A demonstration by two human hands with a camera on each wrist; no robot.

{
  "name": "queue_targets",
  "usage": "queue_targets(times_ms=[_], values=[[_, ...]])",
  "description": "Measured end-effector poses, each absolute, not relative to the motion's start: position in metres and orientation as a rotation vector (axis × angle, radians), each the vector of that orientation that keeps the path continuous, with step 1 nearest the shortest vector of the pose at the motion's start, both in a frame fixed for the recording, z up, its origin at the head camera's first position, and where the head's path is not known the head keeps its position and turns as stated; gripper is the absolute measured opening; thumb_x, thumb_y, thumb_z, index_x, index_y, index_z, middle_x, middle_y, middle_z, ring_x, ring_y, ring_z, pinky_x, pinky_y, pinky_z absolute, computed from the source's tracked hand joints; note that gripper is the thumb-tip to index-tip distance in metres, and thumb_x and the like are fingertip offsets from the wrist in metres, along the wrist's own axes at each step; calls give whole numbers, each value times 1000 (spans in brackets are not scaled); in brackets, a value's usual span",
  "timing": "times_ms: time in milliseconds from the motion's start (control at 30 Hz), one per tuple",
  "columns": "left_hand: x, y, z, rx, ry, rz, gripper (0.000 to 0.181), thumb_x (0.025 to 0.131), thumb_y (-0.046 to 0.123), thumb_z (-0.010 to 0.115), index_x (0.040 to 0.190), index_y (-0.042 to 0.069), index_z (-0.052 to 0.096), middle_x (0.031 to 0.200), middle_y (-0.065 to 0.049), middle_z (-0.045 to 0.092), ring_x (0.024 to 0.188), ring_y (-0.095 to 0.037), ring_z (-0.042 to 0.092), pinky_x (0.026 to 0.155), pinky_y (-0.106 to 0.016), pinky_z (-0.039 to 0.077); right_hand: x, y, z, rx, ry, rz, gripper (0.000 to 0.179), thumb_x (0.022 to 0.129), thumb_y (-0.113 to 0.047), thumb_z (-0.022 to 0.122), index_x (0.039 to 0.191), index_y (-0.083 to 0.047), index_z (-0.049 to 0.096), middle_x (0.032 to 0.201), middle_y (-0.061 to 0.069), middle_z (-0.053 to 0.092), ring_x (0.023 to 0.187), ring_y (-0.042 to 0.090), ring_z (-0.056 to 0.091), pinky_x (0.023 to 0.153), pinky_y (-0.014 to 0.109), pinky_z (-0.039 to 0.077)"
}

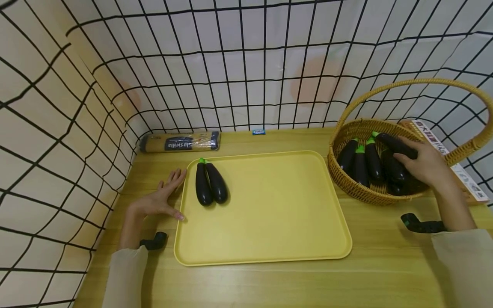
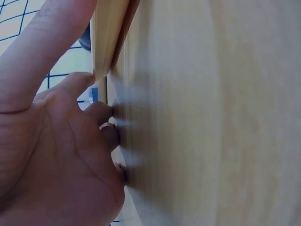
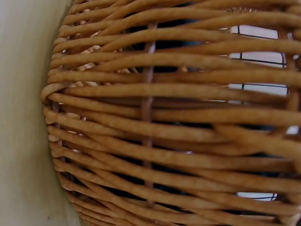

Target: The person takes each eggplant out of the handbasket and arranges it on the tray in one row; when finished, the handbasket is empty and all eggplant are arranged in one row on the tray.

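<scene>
My right hand (image 1: 425, 160) reaches over the wicker basket (image 1: 358, 194) and holds a dark eggplant (image 1: 394, 144) by its thick end, thumb and fingers around it. The green stem end of that eggplant points left. Under and beside it lie several more eggplants (image 1: 360, 169) in the basket. At the left, my left hand (image 1: 159, 201) is spread out, with its thumb and fingertips at the left edge of the yellow tray (image 1: 269, 222). Two eggplants (image 1: 217, 183) lie side by side in the tray's upper left corner. The right wrist view shows only the basket's woven side (image 3: 178, 113).
A wrapped roll (image 1: 179, 142) lies behind the tray, and a small blue packet (image 1: 258, 132) sits near the back. The basket's tall handle (image 1: 408, 82) arches above it. A long printed box (image 1: 467, 177) lies right of the basket. Black wire mesh (image 1: 246, 64) encloses the wooden table (image 1: 262, 284).
</scene>
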State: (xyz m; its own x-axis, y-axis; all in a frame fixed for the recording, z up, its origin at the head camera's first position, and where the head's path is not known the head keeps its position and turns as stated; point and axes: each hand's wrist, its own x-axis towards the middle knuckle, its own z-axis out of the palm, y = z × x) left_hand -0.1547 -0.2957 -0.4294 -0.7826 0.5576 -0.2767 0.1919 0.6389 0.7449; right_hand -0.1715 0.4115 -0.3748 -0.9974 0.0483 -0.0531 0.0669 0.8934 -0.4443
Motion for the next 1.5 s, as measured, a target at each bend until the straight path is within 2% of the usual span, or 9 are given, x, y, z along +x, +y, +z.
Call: queue_targets(times_ms=[100, 233, 400, 500, 700, 900, 1000, 1300, 1500], values=[[-155, -295, -429, 584, 2366, 1000, 141, 72, 34, 95, 166, 7, -8, 168, -23, -28, 154, -46, -30, 118, -73, -23, -172, 413, -377, 118, 3027, -718, 61, 110, -30, 46, 161, -1, 28, 144, 54, 34, 106, 60, 52, 69, 55, 48], [-154, -295, -430, 581, 2356, 1010, 141, 73, 33, 95, 166, 8, -8, 168, -22, -29, 154, -46, -31, 118, -73, -23, -174, 415, -379, 159, 3033, -717, 59, 109, -30, 46, 159, -1, 32, 144, 53, 35, 86, 45, 55, 58, 36, 40], [-154, -295, -431, 579, 2348, 1022, 141, 73, 33, 95, 166, 10, -8, 168, -21, -30, 154, -45, -31, 117, -72, -24, -174, 415, -380, 186, 3027, -701, 58, 110, -31, 45, 158, 0, 34, 139, 51, 42, 63, 33, 53, 52, 37, 40], [-154, -295, -430, 578, 2348, 1025, 141, 73, 33, 95, 166, 10, -8, 168, -21, -30, 154, -45, -31, 117, -72, -24, -173, 414, -382, 185, 3034, -703, 57, 110, -31, 44, 158, -1, 36, 125, 48, 49, 47, 22, 46, 44, 33, 37], [-154, -295, -430, 566, 2354, 1025, 141, 73, 31, 95, 166, 10, -8, 169, -20, -29, 154, -45, -31, 118, -72, -24, -174, 413, -382, 185, 3049, -706, 56, 110, -31, 45, 156, 0, 39, 115, 46, 52, 46, 20, 46, 43, 33, 37], [-154, -296, -430, 572, 2361, 1018, 141, 73, 32, 95, 166, 11, -8, 169, -20, -29, 154, -45, -30, 118, -73, -23, -176, 413, -381, 206, 3038, -695, 57, 110, -33, 45, 156, -2, 39, 127, 50, 47, 51, 23, 47, 46, 33, 36], [-154, -297, -431, 576, 2361, 1019, 141, 73, 32, 95, 166, 11, -8, 169, -20, -29, 154, -45, -31, 118, -73, -24, -177, 413, -382, 210, 3042, -697, 57, 110, -34, 45, 156, -2, 39, 126, 50, 48, 51, 23, 46, 46, 33, 36], [-155, -298, -431, 572, 2361, 1019, 142, 72, 34, 95, 166, 10, -8, 169, -21, -29, 154, -45, -31, 118, -73, -23, -176, 409, -382, 149, 3118, -750, 52, 108, -27, 53, 150, 3, 48, 85, 36, 63, 43, 17, 45, 41, 31, 35], [-156, -297, -431, 570, 2363, 1012, 142, 72, 33, 95, 166, 9, -7, 169, -21, -29, 154, -45, -31, 118, -73, -23, -174, 397, -367, 103, 3133, -723, 53, 107, -32, 54, 150, -2, 50, 56, 11, 59, 40, 17, 44, 39, 31, 35]])
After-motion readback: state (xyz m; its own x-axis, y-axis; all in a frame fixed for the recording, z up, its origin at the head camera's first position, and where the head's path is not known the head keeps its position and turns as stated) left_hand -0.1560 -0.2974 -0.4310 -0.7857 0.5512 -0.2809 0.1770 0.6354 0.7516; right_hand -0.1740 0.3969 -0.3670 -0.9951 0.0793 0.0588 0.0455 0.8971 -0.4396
